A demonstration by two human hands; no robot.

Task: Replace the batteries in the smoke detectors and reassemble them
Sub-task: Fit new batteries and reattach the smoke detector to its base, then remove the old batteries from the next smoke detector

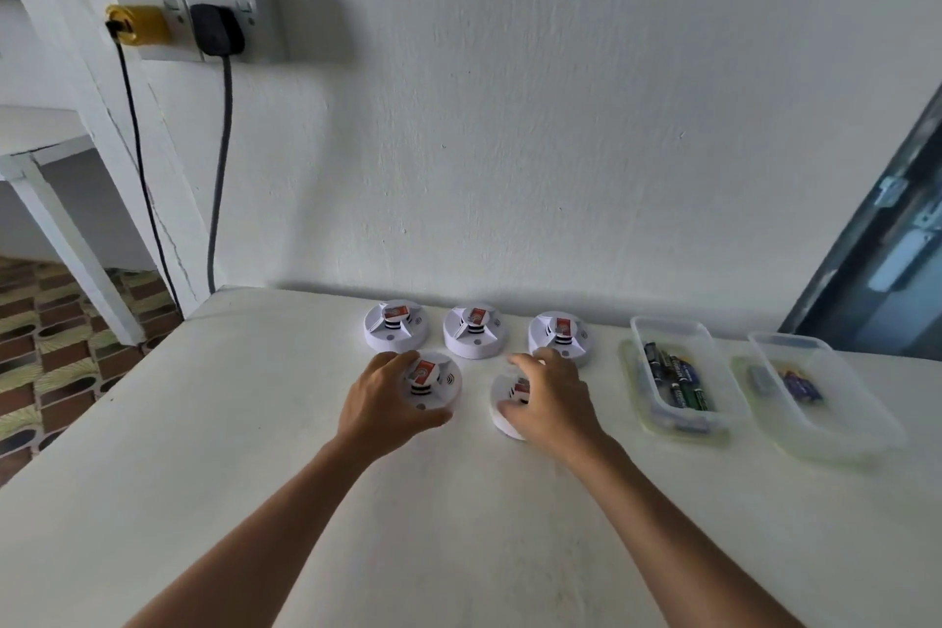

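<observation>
Several white round smoke detectors with red stickers sit on the white table. Three stand in a back row: left detector, middle detector, right detector. My left hand grips the front left detector round its rim. My right hand curls over the front right detector and hides most of it. A clear tray to the right holds several dark batteries. A second clear tray holds a few batteries.
The table stands against a white wall. A wall socket at upper left carries a yellow plug and a black plug with cables hanging down behind the table's left corner. Patterned floor lies to the left. A dark door frame stands at right.
</observation>
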